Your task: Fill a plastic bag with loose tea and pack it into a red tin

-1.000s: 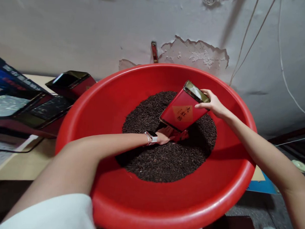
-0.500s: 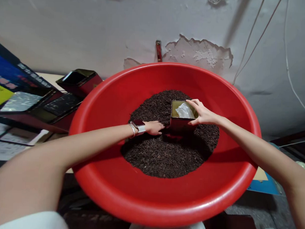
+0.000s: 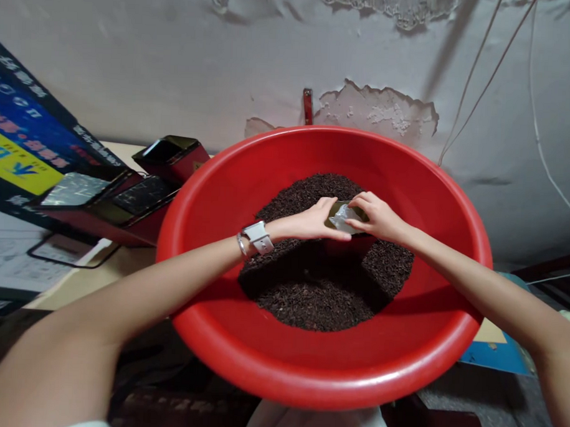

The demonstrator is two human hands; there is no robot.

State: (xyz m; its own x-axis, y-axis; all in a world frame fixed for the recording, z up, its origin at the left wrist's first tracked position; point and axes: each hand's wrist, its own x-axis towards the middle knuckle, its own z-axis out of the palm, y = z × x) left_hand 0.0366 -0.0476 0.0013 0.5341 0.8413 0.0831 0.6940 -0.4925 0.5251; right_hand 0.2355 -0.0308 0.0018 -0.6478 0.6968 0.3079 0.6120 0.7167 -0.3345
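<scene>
Head view looks down into a big red basin [image 3: 242,361] holding a dark heap of loose tea leaves [image 3: 319,295]. Both hands meet at the far middle of the heap: the left hand [image 3: 313,222] lies palm-down over the mouth of a small tin [image 3: 335,209], of which only a dull gold sliver of rim shows between the hands, and the right hand [image 3: 378,218] pinches the crumpled clear plastic liner [image 3: 345,217] poking out of it. Neither hand is closed around the tin itself; the left covers it flat, the right's fingertips are shut on the liner. The tin sits sunk into the leaves, well inside the basin. What could go wrong, as a judgement: pulling on the thin liner could tear it or drag it out of the tin, and pressing on a tin bedded in a loose heap could tip it so leaves spill between liner and wall. On the desk [image 3: 100,275] to the left lie open red tins [image 3: 175,157] and a blue and yellow printed board [image 3: 20,154]; its characters are too blurred and skewed to read. A white watch [image 3: 258,236] sits on the left wrist. No writing on the tin shows.
</scene>
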